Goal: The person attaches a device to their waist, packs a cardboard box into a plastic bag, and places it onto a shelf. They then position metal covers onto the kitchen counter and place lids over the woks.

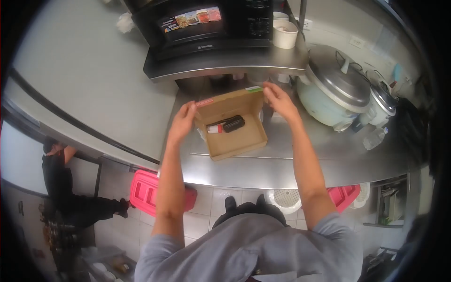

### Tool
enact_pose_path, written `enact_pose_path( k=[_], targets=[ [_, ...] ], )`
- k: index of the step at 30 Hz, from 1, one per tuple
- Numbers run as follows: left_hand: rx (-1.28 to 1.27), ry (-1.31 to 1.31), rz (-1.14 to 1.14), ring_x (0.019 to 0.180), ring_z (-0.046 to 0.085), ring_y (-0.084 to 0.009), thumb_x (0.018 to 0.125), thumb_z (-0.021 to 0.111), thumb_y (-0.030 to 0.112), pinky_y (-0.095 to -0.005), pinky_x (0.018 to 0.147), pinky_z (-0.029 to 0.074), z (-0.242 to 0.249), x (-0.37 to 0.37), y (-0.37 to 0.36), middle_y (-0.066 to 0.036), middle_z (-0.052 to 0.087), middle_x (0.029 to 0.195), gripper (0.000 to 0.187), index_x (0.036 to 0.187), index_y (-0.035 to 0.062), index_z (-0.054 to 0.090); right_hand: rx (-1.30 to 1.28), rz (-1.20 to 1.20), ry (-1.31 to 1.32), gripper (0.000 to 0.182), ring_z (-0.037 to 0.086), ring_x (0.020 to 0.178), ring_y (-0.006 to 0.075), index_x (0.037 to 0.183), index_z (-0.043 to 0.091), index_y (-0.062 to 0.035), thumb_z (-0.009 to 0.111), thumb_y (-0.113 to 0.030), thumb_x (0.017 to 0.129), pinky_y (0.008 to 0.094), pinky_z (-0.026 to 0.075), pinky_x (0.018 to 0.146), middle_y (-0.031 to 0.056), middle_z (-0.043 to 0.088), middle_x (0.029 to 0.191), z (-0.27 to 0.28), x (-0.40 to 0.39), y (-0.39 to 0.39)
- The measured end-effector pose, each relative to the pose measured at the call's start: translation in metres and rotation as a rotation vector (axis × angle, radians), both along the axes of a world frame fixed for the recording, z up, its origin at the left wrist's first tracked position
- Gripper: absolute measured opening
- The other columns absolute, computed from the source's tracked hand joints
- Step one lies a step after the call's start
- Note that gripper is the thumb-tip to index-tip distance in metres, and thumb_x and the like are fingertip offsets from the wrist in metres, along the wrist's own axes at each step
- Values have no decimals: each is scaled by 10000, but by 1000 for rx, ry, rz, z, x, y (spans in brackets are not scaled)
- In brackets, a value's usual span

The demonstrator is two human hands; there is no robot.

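An open cardboard box rests on the steel counter. Inside it lie a black object and a small red and white item. At the far left corner of the box, my left hand is closed on the raised edge. My right hand pinches the same raised edge at its far right corner, beside a green label. A red label shows near my left fingers.
A black microwave and white paper tubs stand on the raised shelf. To the right are a large rice cooker, a smaller cooker and a plastic bottle. Pink lids show below. Another person stands far left.
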State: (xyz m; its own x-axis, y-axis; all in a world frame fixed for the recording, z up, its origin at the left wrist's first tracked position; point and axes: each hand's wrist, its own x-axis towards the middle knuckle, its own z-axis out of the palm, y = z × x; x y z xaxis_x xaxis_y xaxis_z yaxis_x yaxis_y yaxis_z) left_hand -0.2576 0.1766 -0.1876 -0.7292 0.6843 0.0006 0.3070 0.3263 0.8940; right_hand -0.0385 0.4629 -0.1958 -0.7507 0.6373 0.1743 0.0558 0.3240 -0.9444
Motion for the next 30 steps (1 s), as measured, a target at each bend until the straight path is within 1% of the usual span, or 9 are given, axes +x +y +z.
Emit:
enact_pose_path(
  k=[6, 9, 12, 13, 15, 20, 24, 27, 30],
  targets=[
    [197, -68, -12, 1271, 475, -284, 955, 601, 280, -388, 996, 428, -47, 35, -8, -170, 458, 1400, 717, 1509, 54, 206, 159, 85, -214, 455, 641, 1046, 360, 1274, 544, -116, 627, -197, 833, 403, 491, 917, 182, 652, 1156, -7, 1, -5],
    [192, 31, -2, 1166, 557, -262, 958, 600, 270, -348, 917, 472, -51, 26, -5, -173, 504, 1334, 719, 1517, 72, 193, 247, 49, -201, 466, 611, 1057, 410, 1271, 536, -129, 581, -116, 807, 442, 484, 913, 217, 655, 1118, -16, -9, -2],
    [237, -304, 43, 936, 628, -169, 920, 654, 371, -299, 792, 495, -45, 21, -7, -101, 580, 1228, 787, 1532, 204, 189, 264, 35, -201, 462, 594, 1056, 431, 1270, 539, -128, 551, -98, 809, 471, 476, 903, 238, 655, 1091, -17, -20, -3],
    [189, -268, 41, 924, 631, -172, 925, 647, 362, -304, 789, 501, -42, 19, -6, -119, 584, 1214, 789, 1529, 163, 180, 259, 31, -200, 456, 593, 1051, 435, 1267, 542, -125, 544, -99, 812, 479, 475, 898, 242, 655, 1083, -15, -27, -2],
    [94, -195, 29, 901, 638, -177, 934, 632, 343, -313, 782, 513, -35, 16, -3, -155, 591, 1186, 798, 1523, 80, 163, 240, 29, -255, 435, 603, 1033, 431, 1256, 554, -121, 532, -105, 821, 480, 478, 884, 242, 653, 1081, -9, -36, 4],
    [74, -259, -21, 932, 624, -181, 922, 645, 347, -328, 782, 508, -29, 4, -15, -161, 632, 1086, 772, 1503, 95, 204, 137, 35, -419, 410, 615, 1008, 431, 1241, 568, -120, 518, -120, 834, 480, 489, 854, 234, 655, 1074, 14, -32, -8],
    [95, -157, -147, 966, 624, -200, 906, 671, 278, -337, 804, 507, -70, 7, -33, -171, 604, 1170, 740, 1487, 128, 238, 389, 3, -281, 491, 611, 1016, 432, 1298, 530, -163, 548, -71, 816, 458, 502, 850, 228, 656, 1078, -41, 1, -30],
    [3, -134, -176, 1012, 629, -262, 864, 686, 138, -347, 822, 515, -96, 35, -51, -187, 581, 1237, 773, 1492, 120, 236, 297, 31, -383, 568, 596, 1050, 432, 1342, 490, -190, 564, -30, 803, 443, 497, 886, 231, 646, 1106, -79, 31, -52],
    [-105, -137, -208, 1068, 616, -302, 846, 686, 116, -355, 829, 519, -117, 51, -64, -209, 545, 1291, 828, 1515, 123, 199, 186, 97, -536, 622, 597, 1157, 313, 1390, 463, -171, 592, 18, 811, 375, 482, 948, 167, 623, 1235, -115, 45, -62]
  ],
)
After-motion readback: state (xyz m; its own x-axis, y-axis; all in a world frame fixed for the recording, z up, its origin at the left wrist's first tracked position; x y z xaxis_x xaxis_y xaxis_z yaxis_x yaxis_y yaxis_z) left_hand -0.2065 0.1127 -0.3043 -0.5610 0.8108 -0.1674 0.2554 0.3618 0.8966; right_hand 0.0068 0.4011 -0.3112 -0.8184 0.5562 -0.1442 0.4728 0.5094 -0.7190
